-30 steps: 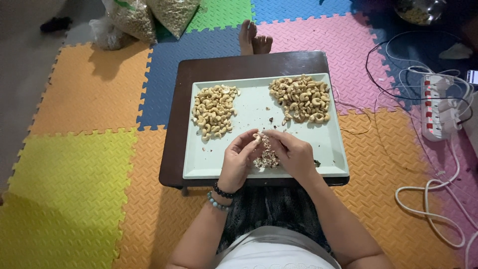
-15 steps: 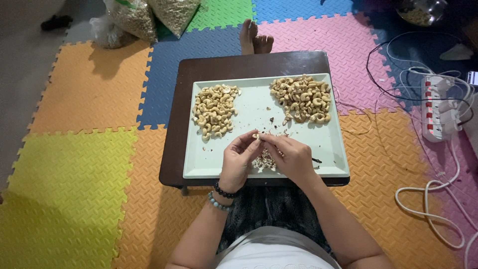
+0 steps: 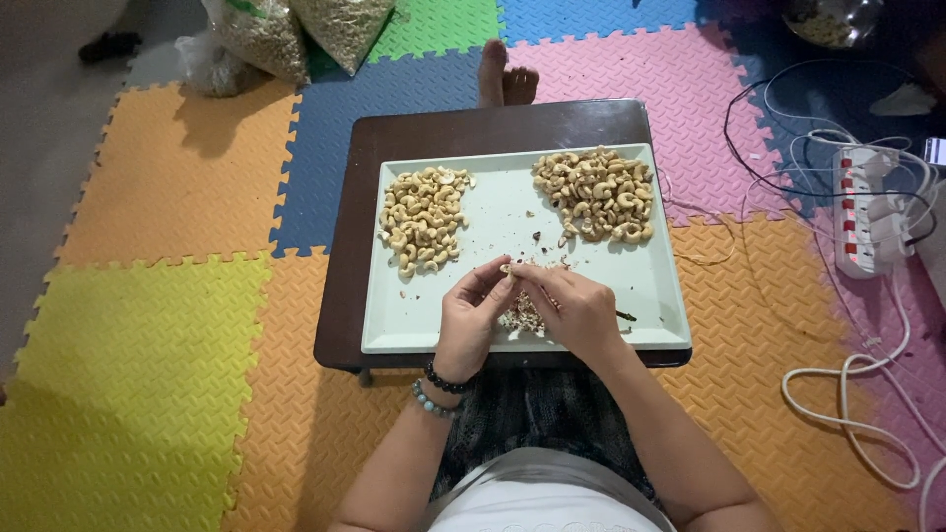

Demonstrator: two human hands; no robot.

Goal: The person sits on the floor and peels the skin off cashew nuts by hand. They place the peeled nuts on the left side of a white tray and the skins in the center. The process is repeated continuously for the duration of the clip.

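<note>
Pinching one cashew (image 3: 506, 267), left hand (image 3: 471, 317), right hand (image 3: 574, 307), two cashew piles (image 3: 424, 215), one tray (image 3: 650, 286)

Colourful foam floor mats (image 3: 148, 325) surround a low dark table (image 3: 473, 133).

Foam mat (image 3: 148, 345), power strip (image 3: 867, 212) w/ white cable (image 3: 847, 394), seed bags (image 3: 296, 30) behind table.

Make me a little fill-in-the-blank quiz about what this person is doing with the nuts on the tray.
1. The tray holds ____ separate heaps of cashews.
2. Left hand and right hand pinch a single cashew ____ them.
3. The tray rests on a low, dark ____ table.
4. The bracelets sit on the ____ wrist.

Missing words: two; between; brown; left
</note>
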